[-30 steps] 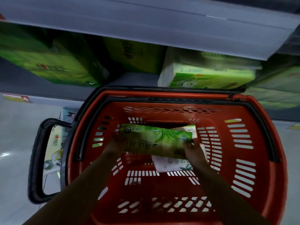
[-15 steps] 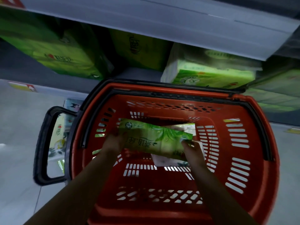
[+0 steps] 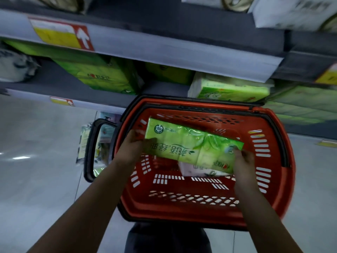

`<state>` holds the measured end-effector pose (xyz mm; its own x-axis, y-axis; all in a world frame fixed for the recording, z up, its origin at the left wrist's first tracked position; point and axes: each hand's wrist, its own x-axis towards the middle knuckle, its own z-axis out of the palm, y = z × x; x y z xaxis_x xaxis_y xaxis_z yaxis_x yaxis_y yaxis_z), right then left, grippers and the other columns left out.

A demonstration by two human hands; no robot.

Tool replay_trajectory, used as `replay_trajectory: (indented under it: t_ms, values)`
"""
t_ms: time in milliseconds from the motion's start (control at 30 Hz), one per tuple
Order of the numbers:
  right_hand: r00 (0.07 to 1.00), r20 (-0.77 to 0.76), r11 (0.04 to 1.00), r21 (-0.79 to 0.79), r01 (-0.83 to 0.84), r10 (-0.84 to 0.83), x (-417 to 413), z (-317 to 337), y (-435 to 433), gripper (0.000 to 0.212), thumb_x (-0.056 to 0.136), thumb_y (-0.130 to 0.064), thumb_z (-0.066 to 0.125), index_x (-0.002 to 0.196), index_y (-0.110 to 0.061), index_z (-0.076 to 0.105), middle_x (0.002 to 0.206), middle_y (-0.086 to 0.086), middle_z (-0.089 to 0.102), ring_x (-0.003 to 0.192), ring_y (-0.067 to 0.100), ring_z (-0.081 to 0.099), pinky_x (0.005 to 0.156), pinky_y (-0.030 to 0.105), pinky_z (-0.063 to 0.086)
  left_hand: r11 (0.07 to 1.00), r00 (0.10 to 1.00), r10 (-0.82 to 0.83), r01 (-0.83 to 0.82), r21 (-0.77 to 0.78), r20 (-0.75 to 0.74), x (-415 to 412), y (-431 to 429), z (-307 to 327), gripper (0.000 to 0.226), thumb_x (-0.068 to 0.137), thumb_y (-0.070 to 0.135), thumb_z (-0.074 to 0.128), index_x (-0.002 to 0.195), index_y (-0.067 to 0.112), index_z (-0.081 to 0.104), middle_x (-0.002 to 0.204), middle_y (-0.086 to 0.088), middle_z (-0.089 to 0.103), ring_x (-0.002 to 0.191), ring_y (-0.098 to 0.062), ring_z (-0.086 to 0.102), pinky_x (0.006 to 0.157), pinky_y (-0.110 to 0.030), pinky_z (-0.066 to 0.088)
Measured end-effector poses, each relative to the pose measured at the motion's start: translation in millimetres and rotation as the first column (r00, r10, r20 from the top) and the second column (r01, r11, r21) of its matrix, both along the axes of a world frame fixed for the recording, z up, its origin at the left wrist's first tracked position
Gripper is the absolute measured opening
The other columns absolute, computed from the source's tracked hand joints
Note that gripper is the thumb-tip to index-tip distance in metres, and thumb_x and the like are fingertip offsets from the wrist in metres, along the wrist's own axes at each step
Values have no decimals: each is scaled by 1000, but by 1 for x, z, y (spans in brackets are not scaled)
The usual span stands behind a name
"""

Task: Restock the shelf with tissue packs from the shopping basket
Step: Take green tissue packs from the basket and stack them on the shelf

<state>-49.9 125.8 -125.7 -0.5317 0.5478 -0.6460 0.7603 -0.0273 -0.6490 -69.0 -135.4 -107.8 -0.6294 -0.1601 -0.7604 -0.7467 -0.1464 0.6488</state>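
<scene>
Head view:

- The green tissue pack (image 3: 193, 147) is coming up out of the red shopping basket (image 3: 284, 189). A second ago it was lying low near the basket floor; now it is riding higher, with its far edge crossing the far wall's slots.
- The left hand (image 3: 130, 148) is gripping the pack's left end, its grip closed round that end with the thumb lying across the printed face.
- The right hand (image 3: 243, 161) is pinching the pack's near right corner, fingers curled over the edge. Both grips are carrying the pack, which is tilting slightly down to the right.
- The view is also swinging upward: a higher shelf edge with a yellow-and-red price tag (image 3: 60, 33) is now showing, which it was not before. I judge that the person is looking for a place to set the pack.
- A pale tissue pack (image 3: 193, 169) is lying on the basket floor directly under the lifted one, so at least one more pack is waiting to be restocked.
- The lower shelf (image 3: 69, 83) is standing just beyond the basket's far rim. A large green tissue bundle (image 3: 98, 73) is sitting towards its left, and a flat green pack (image 3: 229, 90) is sitting at its front edge to the right.
- Bare shelf board is showing between those two, and that looks the likeliest landing spot.
- The lift appears under way and the placing not yet begun.
- The picture is blurring at its edges, so the print on the shelf goods is not readable.
</scene>
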Motion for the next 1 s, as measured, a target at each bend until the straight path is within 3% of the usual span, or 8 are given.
replay_trajectory:
  t_ms: [167,267,333,400,500,633,800,1000]
  values:
    - [996,-76,999,11,-37,38,-3,47,2,20,96,-35,50,105,-17,47,102,4,56,81,15,50,70,27,35,997,998,-56,57,60,-24,-1,-2,52,30,78,8,70,108,9,65,101,-12,72,93,-31,68,80,-39,53]
    - [997,-74,999,-44,-18,15,-2,76,4,21,95,-39,51,105,-20,50,107,4,59,94,20,56,81,32,46,988,998,-37,45,148,-59,-3,-1,85,46,67,20,72,110,6,65,103,-15,72,91,-33,70,74,-39,56]
    - [997,-67,998,-66,19,-24,0,93,7,12,94,-39,52,93,-28,50,104,1,59,102,26,57,97,46,46,983,995,-27,43,177,-91,-5,0,105,43,66,19,70,107,6,65,102,-16,72,93,-36,68,80,-44,57]
    - [996,-80,997,-74,35,-41,2,108,8,11,93,-39,52,89,-28,51,98,-2,59,103,26,57,101,51,43,978,991,-14,41,203,-133,-7,2,125,45,69,19,68,112,6,63,106,-17,70,98,-36,66,81,-45,56]
    - [994,-94,989,-139,41,-54,7,132,6,9,94,-37,52,91,-29,53,96,-6,61,102,25,59,98,50,46,962,978,31,27,273,-206,-10,4,154,49,73,16,65,121,11,55,107,-11,69,93,-27,68,69,-37,57]
    - [991,-105,973,-223,60,-85,6,168,8,11,96,-30,50,103,-24,55,109,2,61,104,24,59,74,35,52,954,954,84,6,300,-288,-17,9,196,45,70,13,73,111,17,55,97,-4,71,84,-21,71,61,-34,59]
    - [992,-129,968,-249,-17,-15,-6,236,16,12,98,-27,46,98,-19,56,103,5,61,91,19,62,85,39,48,952,937,101,6,305,-335,-25,19,260,51,66,13,74,114,18,55,107,-7,70,94,-25,70,74,-44,59]
    - [985,-169,957,-278,-80,34,-3,321,21,24,100,-30,41,116,-16,53,98,-2,61,89,14,60,86,35,47,946,910,117,19,323,-397,-22,16,341,48,65,10,73,108,21,57,100,-1,71,89,-21,70,63,-34,57]
